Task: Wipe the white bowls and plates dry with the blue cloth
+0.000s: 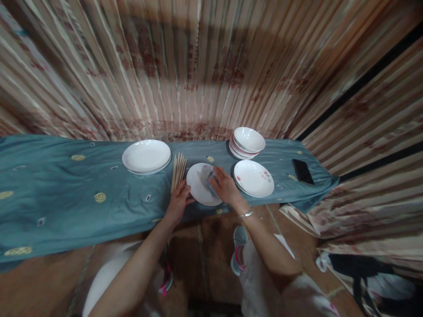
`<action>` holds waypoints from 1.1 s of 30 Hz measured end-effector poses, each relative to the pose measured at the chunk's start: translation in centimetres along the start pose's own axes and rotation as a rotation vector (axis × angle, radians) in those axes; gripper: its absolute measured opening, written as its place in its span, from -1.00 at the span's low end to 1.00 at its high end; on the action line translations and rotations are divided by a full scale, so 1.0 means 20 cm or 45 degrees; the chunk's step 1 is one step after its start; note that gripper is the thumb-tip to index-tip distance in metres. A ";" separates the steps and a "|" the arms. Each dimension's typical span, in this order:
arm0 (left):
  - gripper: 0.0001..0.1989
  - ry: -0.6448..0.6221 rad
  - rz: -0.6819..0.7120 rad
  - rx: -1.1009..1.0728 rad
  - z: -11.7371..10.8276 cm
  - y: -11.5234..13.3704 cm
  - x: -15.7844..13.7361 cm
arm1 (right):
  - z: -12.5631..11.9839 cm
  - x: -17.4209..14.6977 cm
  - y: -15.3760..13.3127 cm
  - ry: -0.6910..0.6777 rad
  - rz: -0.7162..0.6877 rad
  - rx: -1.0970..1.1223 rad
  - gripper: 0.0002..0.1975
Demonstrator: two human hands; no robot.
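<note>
A small white plate [197,182] is in front of me at the near edge of the table. My left hand [179,199] grips its left rim, thumb on top. On the plate's right side my right hand [227,187] presses a bunched greyish cloth [209,177] against the surface; the cloth is partly hidden by the fingers. Just left of the plate lies a row of wooden chopsticks [179,171], close to my left fingers. Two or so flower-patterned plates [253,178] are stacked right of my right hand.
Larger white plates [146,156] are stacked at the left. Behind the patterned plates stands a stack of bowls [249,140]. A black phone [302,171] lies at the right on the green-blue tablecloth [125,207]. A pleated curtain [165,66] hangs behind the table.
</note>
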State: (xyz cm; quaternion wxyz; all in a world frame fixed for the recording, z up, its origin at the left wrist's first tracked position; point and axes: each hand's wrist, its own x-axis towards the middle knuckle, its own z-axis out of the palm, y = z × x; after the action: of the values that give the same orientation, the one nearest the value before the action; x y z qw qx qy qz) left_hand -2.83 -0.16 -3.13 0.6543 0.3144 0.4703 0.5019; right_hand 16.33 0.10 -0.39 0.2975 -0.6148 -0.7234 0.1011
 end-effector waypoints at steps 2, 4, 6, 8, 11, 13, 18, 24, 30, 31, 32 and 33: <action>-0.46 0.004 0.007 0.035 0.00 0.00 0.00 | 0.03 -0.01 0.04 0.062 -0.047 -0.075 -0.53; -0.45 0.000 0.006 0.054 0.00 0.00 0.00 | 0.02 -0.03 0.06 0.128 -0.092 -0.089 -0.57; -0.45 0.005 0.003 0.063 0.00 0.01 0.00 | 0.01 -0.06 0.07 0.103 -0.146 -0.080 -0.60; -0.44 0.017 -0.006 0.064 0.01 0.01 0.00 | 0.00 -0.07 0.07 -0.005 -0.188 -0.109 -0.63; -0.41 0.026 -0.001 0.071 0.02 0.01 -0.01 | 0.03 -0.07 0.10 -0.180 -0.212 -0.225 -0.66; -0.40 0.029 0.012 0.087 0.02 0.01 -0.02 | 0.06 -0.05 0.12 -0.225 -0.207 -0.279 -0.69; -0.41 0.015 0.051 0.113 0.03 0.01 -0.03 | 0.13 0.00 0.15 -0.181 -0.181 -0.291 -0.71; -0.43 -0.021 0.094 0.140 0.03 0.02 -0.03 | 0.17 0.06 0.14 -0.162 -0.127 -0.229 -0.66; -0.43 -0.020 0.107 0.175 0.04 0.03 -0.03 | 0.19 0.12 0.11 -0.157 -0.137 -0.143 -0.60; -0.43 -0.021 0.112 0.179 0.04 0.03 -0.03 | 0.20 0.13 0.10 -0.161 -0.135 -0.126 -0.60; -0.43 -0.024 0.117 0.183 0.04 0.03 -0.03 | 0.20 0.14 0.09 -0.164 -0.130 -0.109 -0.59; -0.42 -0.027 0.121 0.187 0.04 0.03 -0.03 | 0.20 0.15 0.09 -0.162 -0.125 -0.091 -0.58</action>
State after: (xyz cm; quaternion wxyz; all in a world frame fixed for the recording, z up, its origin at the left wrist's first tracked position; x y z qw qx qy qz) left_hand -2.37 -0.55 -2.12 0.6101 0.3886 0.4833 0.4931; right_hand 15.27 4.21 -3.64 0.2333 -0.5813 -0.7732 0.0994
